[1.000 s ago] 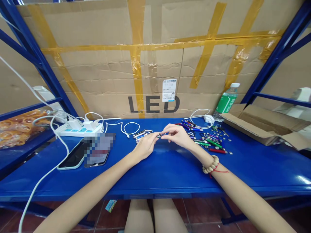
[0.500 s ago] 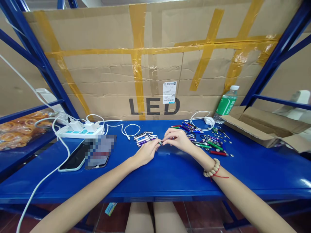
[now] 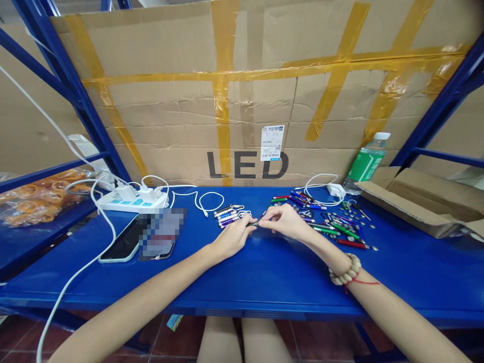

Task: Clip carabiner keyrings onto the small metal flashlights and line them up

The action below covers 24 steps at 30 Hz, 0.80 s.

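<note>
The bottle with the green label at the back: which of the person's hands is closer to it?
The right. The right hand is in front of the bottle and to its left; the left hand is farther left.

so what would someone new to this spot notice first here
Probably the big cardboard panel standing behind the blue table, with bold black LED lettering low on it and yellow tape across it. Next, the left hand holding a small greenish piece mid-table, the right hand's fingertips at its end. Then the scatter of bright coloured tubes to the right of the hands.
</note>
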Each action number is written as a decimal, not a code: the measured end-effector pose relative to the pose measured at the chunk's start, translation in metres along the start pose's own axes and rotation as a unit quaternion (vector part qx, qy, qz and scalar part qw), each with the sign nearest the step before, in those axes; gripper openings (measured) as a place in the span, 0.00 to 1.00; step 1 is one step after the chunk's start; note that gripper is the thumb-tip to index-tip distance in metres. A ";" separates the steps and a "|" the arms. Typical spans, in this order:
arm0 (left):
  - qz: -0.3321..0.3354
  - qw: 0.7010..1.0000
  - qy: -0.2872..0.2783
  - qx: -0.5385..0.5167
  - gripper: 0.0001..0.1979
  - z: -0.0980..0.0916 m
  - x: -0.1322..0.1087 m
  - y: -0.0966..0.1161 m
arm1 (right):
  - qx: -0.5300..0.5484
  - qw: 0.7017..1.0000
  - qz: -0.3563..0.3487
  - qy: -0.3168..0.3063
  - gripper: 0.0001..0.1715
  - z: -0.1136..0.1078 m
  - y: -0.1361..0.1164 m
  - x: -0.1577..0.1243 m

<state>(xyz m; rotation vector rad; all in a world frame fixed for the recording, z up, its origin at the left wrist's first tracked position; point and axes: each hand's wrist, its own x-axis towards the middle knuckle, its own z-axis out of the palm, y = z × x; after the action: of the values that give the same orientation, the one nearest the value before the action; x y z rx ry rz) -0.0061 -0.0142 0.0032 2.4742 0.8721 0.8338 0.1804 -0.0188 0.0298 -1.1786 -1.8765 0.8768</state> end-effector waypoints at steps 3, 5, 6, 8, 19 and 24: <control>0.006 1.000 0.007 0.007 0.05 0.000 0.001 0.001 | 0.019 0.999 0.040 -0.005 0.21 0.000 -0.001 0.000; 0.016 1.000 0.021 0.017 0.05 0.000 0.001 0.000 | 0.022 0.998 0.053 -0.004 0.20 0.000 -0.001 0.000; 0.021 0.999 0.030 0.023 0.05 0.000 0.001 -0.001 | 0.021 0.998 0.055 -0.002 0.20 0.000 -0.001 0.000; 0.032 0.998 0.048 0.033 0.05 0.001 0.002 -0.003 | 0.021 0.998 0.059 0.001 0.20 0.000 0.000 0.001; 0.024 0.992 0.105 0.061 0.05 0.002 0.008 -0.001 | -0.001 0.998 0.048 0.028 0.24 0.000 0.004 0.005; 0.002 0.991 0.105 0.083 0.08 0.000 0.011 0.004 | -0.131 0.986 0.029 0.099 0.22 -0.017 0.005 0.005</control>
<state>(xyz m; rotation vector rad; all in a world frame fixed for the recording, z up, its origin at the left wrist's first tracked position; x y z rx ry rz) 0.0024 -0.0100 0.0098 2.5630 1.0456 1.0785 0.1958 -0.0092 0.0353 -1.4304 -1.8397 0.5310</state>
